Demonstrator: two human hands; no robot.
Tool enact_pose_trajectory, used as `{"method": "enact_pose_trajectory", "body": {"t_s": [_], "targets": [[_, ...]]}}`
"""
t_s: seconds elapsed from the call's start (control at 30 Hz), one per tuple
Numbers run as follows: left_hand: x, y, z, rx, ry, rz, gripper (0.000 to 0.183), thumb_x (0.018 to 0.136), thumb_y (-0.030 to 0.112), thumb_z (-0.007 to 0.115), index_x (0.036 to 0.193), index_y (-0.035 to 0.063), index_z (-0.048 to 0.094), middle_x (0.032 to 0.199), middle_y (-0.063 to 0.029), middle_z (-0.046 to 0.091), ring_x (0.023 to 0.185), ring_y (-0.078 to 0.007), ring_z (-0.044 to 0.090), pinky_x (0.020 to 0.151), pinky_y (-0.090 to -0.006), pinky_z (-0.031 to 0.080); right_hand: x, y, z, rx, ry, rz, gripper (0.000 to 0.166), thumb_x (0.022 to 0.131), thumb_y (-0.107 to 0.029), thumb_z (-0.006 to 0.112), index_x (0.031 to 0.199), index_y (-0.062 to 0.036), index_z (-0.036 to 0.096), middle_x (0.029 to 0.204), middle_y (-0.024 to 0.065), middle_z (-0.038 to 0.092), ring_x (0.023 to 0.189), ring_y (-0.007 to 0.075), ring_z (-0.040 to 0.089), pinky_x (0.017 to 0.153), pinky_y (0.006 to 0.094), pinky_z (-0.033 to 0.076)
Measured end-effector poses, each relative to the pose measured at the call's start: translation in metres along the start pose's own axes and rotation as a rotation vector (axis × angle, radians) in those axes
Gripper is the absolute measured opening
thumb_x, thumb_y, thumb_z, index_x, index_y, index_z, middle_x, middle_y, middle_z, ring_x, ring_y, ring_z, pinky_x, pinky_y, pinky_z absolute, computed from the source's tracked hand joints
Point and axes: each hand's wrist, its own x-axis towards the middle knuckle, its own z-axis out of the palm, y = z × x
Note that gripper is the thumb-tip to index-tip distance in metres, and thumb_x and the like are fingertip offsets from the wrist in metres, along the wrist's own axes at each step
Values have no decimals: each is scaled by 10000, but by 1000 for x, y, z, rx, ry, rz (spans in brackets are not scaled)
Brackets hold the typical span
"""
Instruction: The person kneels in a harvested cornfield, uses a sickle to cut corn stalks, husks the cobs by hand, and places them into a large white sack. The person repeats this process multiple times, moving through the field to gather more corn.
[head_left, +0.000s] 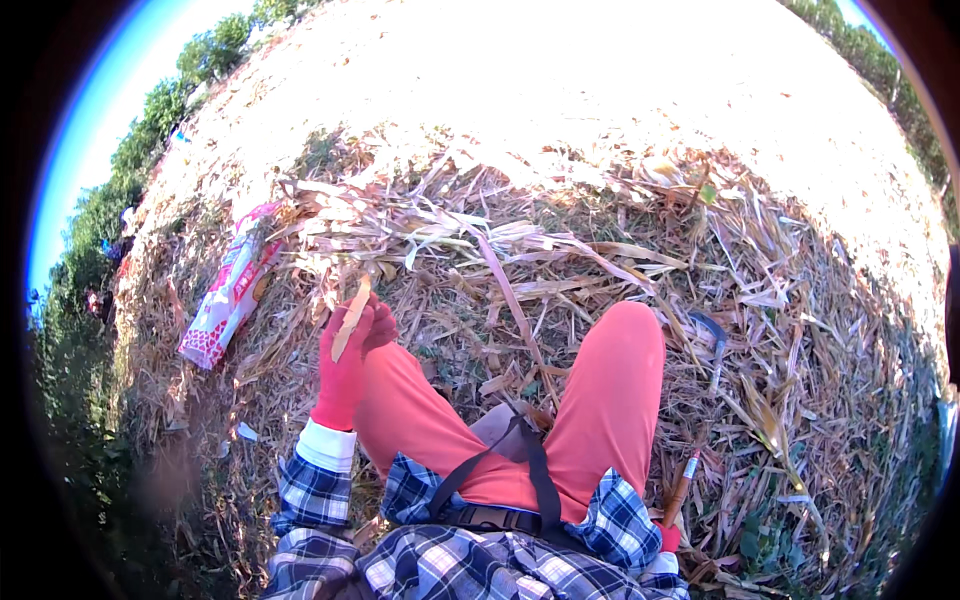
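My left hand (356, 334), in a red glove, is raised beside my left knee, its fingers closed around a strip of dry corn leaf (351, 319). Low at the right, my right hand (667, 537), also gloved in red and partly hidden by my plaid shirt, grips a brown rod-like handle (679, 491) with a pale band near its red tip. Farther along, a curved sickle-like blade (709, 330) lies among the straw; whether it joins that handle cannot be told. Dry corn stalks and leaves (465, 240) lie heaped across the ground beyond my knees.
A white and pink printed sack (232, 292) lies on the straw at the left. Dry corn litter (825, 420) covers the ground around me. Green bushes (157, 112) line the left edge, with small, blurred coloured shapes near them. Bright glare washes out the ground ahead.
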Motion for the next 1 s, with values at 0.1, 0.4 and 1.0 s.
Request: {"method": "enact_pose_trajectory", "body": {"t_s": [0.1,0.4,1.0], "targets": [[-6,5,38,45,-49,-15,269,898,172,559,1115,17,529,929,-53,600,834,-160,617,751,-306,526,55,61,0,358,18,-446,332,677,-191,724,889,31,598,758,103,625,627,190,568,554,338,461],[14,-60,24,440,-470,313,278,881,176,554,1137,72,516,981,-80,588,823,-199,612,712,-315,488,-85,-80,-91,-437,372,-518,634,748,-532,590,1156,-48,564,1025,228,603,923,374,565,776,426,436],[2,-65,6,1103,-921,418,293,752,254,552,981,71,569,845,-119,576,741,-315,609,570,-440,487,-185,-465,-81,-157,-174,-1094,302,782,-194,660,978,1,539,710,14,546,609,89,514,577,257,444]]}}
